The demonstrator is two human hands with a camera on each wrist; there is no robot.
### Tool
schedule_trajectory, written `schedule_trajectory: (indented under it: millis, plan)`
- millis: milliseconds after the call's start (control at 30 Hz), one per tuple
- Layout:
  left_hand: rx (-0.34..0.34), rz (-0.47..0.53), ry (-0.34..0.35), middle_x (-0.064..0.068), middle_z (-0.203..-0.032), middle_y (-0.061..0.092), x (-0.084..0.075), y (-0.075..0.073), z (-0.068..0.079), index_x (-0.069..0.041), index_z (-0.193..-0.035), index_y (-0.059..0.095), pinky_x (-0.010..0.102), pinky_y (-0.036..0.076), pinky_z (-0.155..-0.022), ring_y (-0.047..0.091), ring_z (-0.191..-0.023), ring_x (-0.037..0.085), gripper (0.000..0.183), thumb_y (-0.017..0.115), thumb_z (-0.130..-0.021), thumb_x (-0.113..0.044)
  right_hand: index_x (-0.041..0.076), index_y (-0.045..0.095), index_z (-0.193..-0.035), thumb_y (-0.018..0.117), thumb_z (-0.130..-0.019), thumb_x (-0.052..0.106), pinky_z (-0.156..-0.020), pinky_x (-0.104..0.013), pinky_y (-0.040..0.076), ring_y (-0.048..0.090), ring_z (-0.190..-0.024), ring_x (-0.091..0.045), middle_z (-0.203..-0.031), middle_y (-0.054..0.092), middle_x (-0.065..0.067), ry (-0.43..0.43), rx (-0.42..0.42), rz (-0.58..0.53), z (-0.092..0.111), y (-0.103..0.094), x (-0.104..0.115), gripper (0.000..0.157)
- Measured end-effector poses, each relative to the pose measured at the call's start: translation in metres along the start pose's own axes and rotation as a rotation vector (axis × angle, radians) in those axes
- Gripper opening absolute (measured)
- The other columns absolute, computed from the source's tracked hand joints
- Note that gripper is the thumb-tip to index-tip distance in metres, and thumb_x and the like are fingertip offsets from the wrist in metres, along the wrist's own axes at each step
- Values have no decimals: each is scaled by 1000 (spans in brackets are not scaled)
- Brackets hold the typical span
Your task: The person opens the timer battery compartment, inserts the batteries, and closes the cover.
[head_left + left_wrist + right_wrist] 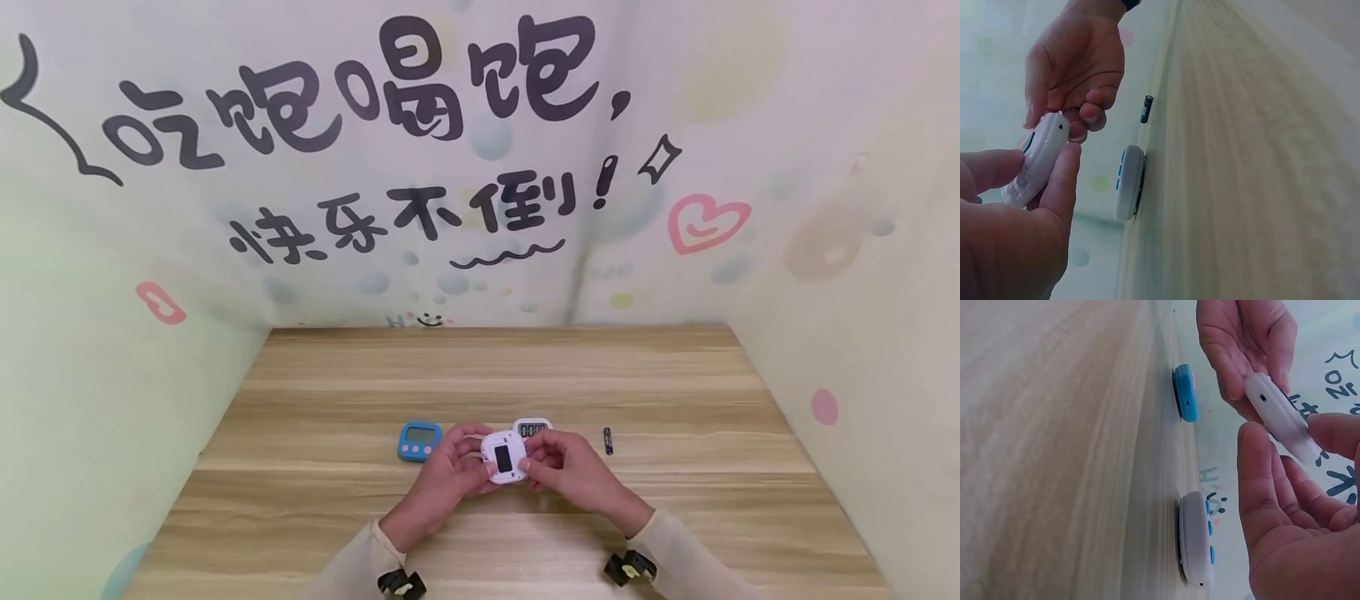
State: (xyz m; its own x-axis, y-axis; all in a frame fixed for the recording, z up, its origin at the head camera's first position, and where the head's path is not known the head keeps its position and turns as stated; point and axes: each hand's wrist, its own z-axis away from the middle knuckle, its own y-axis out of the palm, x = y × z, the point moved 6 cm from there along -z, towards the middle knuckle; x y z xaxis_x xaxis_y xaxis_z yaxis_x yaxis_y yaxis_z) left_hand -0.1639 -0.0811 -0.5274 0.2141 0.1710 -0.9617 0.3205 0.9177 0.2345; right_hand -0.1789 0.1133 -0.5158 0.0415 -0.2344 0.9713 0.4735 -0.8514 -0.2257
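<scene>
Above the wooden table my two hands hold a white digital timer (504,457), tilted, its back with a dark rectangle facing the head camera. My left hand (448,472) grips its left edge between thumb and fingers. At the opposite edge, my right hand (577,475) pinches it, the thumb (1334,431) lying on one face in the right wrist view. Just behind the right fingers a second white timer (533,428) lies on the table, digits on its screen and blue buttons along its front. Left of the hands is a blue timer (422,440), its screen blank.
To the right of the hands a small dark battery (608,441) lies on the table (495,367). Pale printed walls (480,283) close in the table at the back and on both sides.
</scene>
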Motion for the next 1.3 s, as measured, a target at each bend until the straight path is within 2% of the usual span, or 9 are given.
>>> schedule_trajectory:
  millis: [133, 300, 433, 600, 733, 867, 1000, 1133, 1300]
  plan:
    - [-19, 11, 13, 13, -126, 64, -3, 0, -2, 0, -145, 46, 45, 64, -96, 72, -110, 22, 58, 71, -93, 7, -5, 67, -114, 76, -99, 15, -73, -43, 68, 77, -80, -27, -97, 73, -18, -11, 2, -18, 0, 0, 0, 27]
    - [-37, -38, 49, 20, -137, 64, -5, -2, -2, 0, -144, 51, 35, 64, -97, 70, -118, 23, 57, 75, -93, 2, -1, 67, -113, 75, -99, 13, -78, -46, 68, 78, -90, -40, -107, 73, -20, -22, -26, -70, 1, -5, 1, 22]
    - [-38, -62, 79, 26, -147, 58, -6, -1, -2, 1, -147, 53, 27, 60, -101, 64, -132, 34, 58, 76, -94, -2, 5, 68, -112, 77, -97, 13, -79, -44, 68, 77, -97, -43, -120, 70, -23, -45, -67, -46, 1, -9, 3, 19]
    - [-28, -68, 92, 26, -150, 56, -9, 1, -2, 1, -150, 52, 26, 59, -102, 60, -137, 41, 59, 75, -96, -4, 15, 72, -112, 82, -95, 17, -73, -33, 67, 78, -93, -34, -131, 67, -22, -66, -109, 43, 0, -11, 5, 20]
    - [-50, -77, 68, 23, -151, 56, -9, 1, -2, -3, -149, 52, 25, 60, -99, 64, -132, 32, 60, 77, -95, -7, 18, 74, -110, 83, -93, 23, -74, -25, 64, 74, -92, -23, -136, 67, -20, -89, -121, 100, -2, -11, 6, 20]
    - [-67, -71, 53, 25, -151, 55, -9, -2, -3, -2, -148, 51, 25, 61, -96, 65, -128, 26, 62, 79, -93, -7, 16, 74, -109, 84, -93, 24, -80, -25, 64, 73, -96, -20, -140, 67, -18, -104, -129, 130, -4, -10, 8, 20]
    - [-66, -67, 31, 23, -149, 53, -10, -7, -4, -1, -143, 52, 26, 62, -94, 67, -124, 23, 59, 81, -92, -6, 14, 74, -117, 86, -90, 20, -82, -24, 65, 74, -99, -18, -133, 71, -15, -86, -130, 156, -9, -9, 10, 30]
    - [-33, -168, 33, 21, -146, 53, -12, -14, -7, -3, -141, 53, 27, 64, -92, 68, -124, 25, 58, 83, -91, -9, 14, 71, -129, 89, -87, 20, -81, -25, 64, 72, -99, -17, -121, 73, -7, -91, -116, 205, -15, -6, 14, 47]
    - [-4, -360, 60, 22, -142, 61, -17, -23, -11, -4, -148, 51, 30, 64, -96, 67, -126, 34, 69, 86, -89, -13, 9, 64, -139, 91, -85, 19, -84, -28, 65, 69, -102, -15, -119, 69, 1, -146, -91, 265, -25, 1, 16, 62]
